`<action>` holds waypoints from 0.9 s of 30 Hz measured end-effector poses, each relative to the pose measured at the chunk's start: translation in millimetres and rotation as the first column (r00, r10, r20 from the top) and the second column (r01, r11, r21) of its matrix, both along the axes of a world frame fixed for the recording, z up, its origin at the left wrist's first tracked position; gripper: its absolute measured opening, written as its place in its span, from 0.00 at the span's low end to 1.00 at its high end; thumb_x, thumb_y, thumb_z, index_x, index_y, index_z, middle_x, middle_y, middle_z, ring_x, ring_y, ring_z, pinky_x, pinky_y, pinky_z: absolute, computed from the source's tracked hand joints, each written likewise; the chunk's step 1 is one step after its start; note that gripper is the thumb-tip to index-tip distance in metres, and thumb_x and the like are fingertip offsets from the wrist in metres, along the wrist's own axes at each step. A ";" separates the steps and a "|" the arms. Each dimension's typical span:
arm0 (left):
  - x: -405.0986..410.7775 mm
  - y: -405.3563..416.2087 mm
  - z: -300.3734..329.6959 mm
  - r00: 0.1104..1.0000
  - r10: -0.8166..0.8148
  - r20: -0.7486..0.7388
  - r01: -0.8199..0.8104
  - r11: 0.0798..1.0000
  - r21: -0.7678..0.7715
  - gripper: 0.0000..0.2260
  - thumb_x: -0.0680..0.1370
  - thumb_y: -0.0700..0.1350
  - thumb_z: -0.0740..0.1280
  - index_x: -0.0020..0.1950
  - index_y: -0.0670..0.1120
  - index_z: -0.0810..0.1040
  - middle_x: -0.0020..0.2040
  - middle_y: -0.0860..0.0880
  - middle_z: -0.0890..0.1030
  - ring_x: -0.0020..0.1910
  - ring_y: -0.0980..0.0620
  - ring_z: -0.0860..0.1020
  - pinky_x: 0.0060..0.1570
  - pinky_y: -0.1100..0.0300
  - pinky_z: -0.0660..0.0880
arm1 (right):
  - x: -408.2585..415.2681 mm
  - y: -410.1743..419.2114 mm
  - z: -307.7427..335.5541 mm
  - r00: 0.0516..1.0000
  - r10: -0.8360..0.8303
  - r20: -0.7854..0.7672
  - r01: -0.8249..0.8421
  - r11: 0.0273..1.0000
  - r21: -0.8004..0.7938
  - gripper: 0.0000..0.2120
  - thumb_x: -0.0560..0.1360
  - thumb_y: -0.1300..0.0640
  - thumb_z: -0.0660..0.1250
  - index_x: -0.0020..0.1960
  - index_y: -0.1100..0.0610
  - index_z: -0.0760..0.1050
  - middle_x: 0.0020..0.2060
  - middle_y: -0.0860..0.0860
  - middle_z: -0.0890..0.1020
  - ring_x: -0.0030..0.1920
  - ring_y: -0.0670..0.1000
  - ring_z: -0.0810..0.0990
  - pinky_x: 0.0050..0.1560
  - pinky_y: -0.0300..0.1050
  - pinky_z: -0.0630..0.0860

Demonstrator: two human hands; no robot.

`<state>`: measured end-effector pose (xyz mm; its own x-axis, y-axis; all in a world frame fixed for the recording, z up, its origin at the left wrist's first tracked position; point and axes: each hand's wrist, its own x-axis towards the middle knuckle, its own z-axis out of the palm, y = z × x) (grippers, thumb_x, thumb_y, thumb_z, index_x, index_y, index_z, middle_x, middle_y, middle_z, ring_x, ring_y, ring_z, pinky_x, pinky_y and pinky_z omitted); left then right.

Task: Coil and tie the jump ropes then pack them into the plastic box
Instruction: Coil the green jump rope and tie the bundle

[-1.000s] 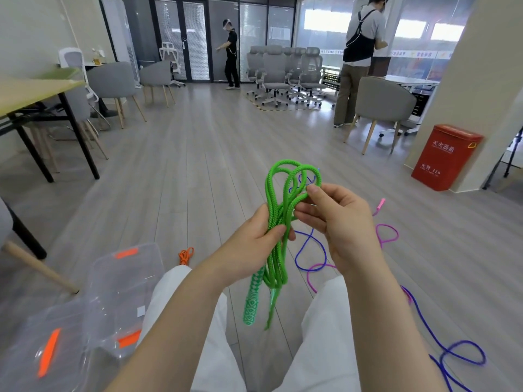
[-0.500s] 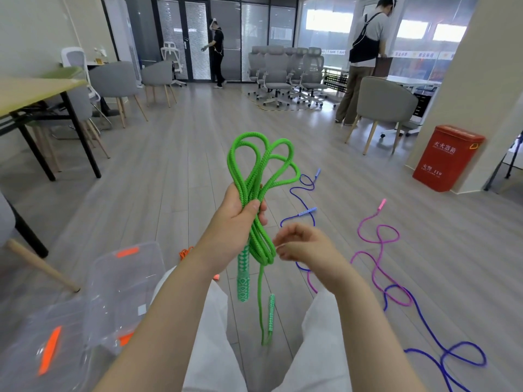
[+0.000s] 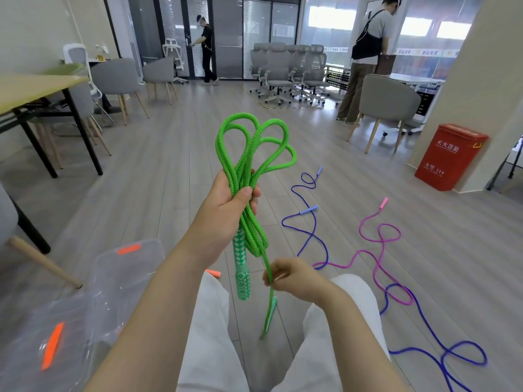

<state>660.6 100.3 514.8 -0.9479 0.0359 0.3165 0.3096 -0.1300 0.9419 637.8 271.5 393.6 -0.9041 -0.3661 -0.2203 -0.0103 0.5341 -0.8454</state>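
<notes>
green rope [image 3: 245, 154]; diamond-patterned handle [image 3: 241, 267]

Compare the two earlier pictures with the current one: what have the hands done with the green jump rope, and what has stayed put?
The right hand left the loops at the top, dropped below the bundle and now pinches the trailing strand. The left hand still grips the green jump rope, held a little higher. The blue rope, pink rope and plastic box stayed put.
</notes>
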 end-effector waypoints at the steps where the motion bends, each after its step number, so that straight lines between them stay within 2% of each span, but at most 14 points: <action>1: -0.5 -2.7 0.5 1.000 0.018 0.007 -0.018 1.000 0.005 0.12 0.83 0.34 0.55 0.59 0.48 0.72 0.43 0.50 0.77 0.38 0.55 0.73 0.42 0.62 0.74 | -0.8 3.5 1.0 0.999 -0.039 -0.019 0.039 0.999 -0.005 0.10 0.73 0.70 0.67 0.47 0.56 0.80 0.40 0.47 0.83 0.39 0.37 0.80 0.45 0.31 0.75; 4: -3.6 -12.5 0.1 0.996 0.089 0.010 -0.088 0.996 -0.026 0.12 0.83 0.35 0.56 0.59 0.50 0.72 0.44 0.51 0.78 0.40 0.55 0.74 0.45 0.60 0.74 | -4.4 13.8 5.4 0.974 -0.219 -0.065 0.213 0.973 -0.088 0.11 0.72 0.67 0.68 0.50 0.53 0.78 0.42 0.50 0.86 0.45 0.47 0.84 0.50 0.43 0.78; 8: -7.5 -19.0 -5.2 0.989 0.147 0.017 -0.143 0.982 -0.121 0.11 0.83 0.35 0.56 0.58 0.50 0.72 0.45 0.53 0.79 0.39 0.56 0.73 0.45 0.61 0.73 | -10.5 21.3 19.4 0.924 -0.364 -0.115 0.328 0.911 -0.248 0.11 0.73 0.67 0.69 0.51 0.54 0.78 0.43 0.51 0.86 0.41 0.48 0.83 0.46 0.42 0.78; 12: -12.0 -17.1 -13.2 0.988 0.146 0.058 -0.125 0.956 -0.264 0.12 0.82 0.37 0.57 0.57 0.53 0.72 0.45 0.55 0.80 0.40 0.55 0.74 0.44 0.55 0.73 | -11.8 21.2 37.1 0.892 -0.425 -0.155 0.341 0.857 -0.386 0.08 0.72 0.62 0.73 0.49 0.53 0.79 0.44 0.52 0.85 0.44 0.50 0.84 0.52 0.47 0.80; 15: -11.0 -14.4 -15.8 0.987 0.138 0.084 -0.104 0.940 -0.326 0.11 0.82 0.39 0.58 0.54 0.55 0.72 0.44 0.57 0.80 0.40 0.56 0.74 0.41 0.54 0.73 | -5.9 19.1 55.4 0.874 -0.446 -0.192 0.318 0.824 -0.469 0.09 0.73 0.64 0.73 0.47 0.51 0.81 0.42 0.48 0.86 0.46 0.49 0.84 0.52 0.43 0.79; 17: -9.6 -12.4 -15.4 0.986 0.137 0.091 -0.099 0.936 -0.337 0.10 0.82 0.39 0.58 0.54 0.54 0.72 0.43 0.58 0.80 0.41 0.55 0.75 0.40 0.54 0.73 | 0.1 17.4 69.2 0.876 -0.436 -0.208 0.280 0.809 -0.518 0.10 0.73 0.66 0.72 0.45 0.51 0.82 0.38 0.48 0.85 0.41 0.48 0.83 0.48 0.40 0.79; 20: -7.0 -8.8 -12.8 0.987 0.138 0.085 -0.100 0.933 -0.346 0.09 0.82 0.40 0.58 0.55 0.53 0.72 0.43 0.59 0.80 0.41 0.57 0.76 0.42 0.56 0.74 | 9.1 12.9 88.1 0.883 -0.397 -0.249 0.220 0.820 -0.528 0.10 0.74 0.68 0.70 0.46 0.53 0.82 0.33 0.48 0.82 0.34 0.47 0.80 0.39 0.39 0.79; 23: -3.7 -5.1 -10.9 0.991 0.122 0.055 -0.095 0.931 -0.351 0.09 0.83 0.40 0.59 0.55 0.54 0.72 0.45 0.58 0.80 0.44 0.59 0.77 0.49 0.57 0.75 | 15.2 8.4 99.7 0.898 -0.338 -0.280 0.176 0.862 -0.475 0.10 0.76 0.65 0.69 0.47 0.51 0.81 0.32 0.47 0.82 0.29 0.47 0.76 0.32 0.41 0.75; 25: -1.4 -3.0 -10.4 0.995 0.095 0.027 -0.080 0.937 -0.340 0.09 0.82 0.39 0.59 0.55 0.54 0.72 0.45 0.58 0.81 0.45 0.61 0.78 0.51 0.60 0.75 | 17.2 4.9 102.6 0.888 -0.315 -0.334 0.172 0.903 -0.394 0.10 0.76 0.62 0.69 0.46 0.47 0.81 0.34 0.46 0.83 0.30 0.51 0.76 0.34 0.45 0.76; 27: 1.1 0.2 -10.2 0.998 0.066 -0.001 -0.063 0.943 -0.328 0.10 0.82 0.39 0.59 0.56 0.54 0.72 0.45 0.59 0.81 0.46 0.63 0.78 0.50 0.64 0.74 | 18.4 1.5 104.5 0.868 -0.310 -0.387 0.179 0.924 -0.339 0.11 0.76 0.60 0.69 0.43 0.44 0.81 0.35 0.42 0.83 0.37 0.56 0.79 0.42 0.49 0.78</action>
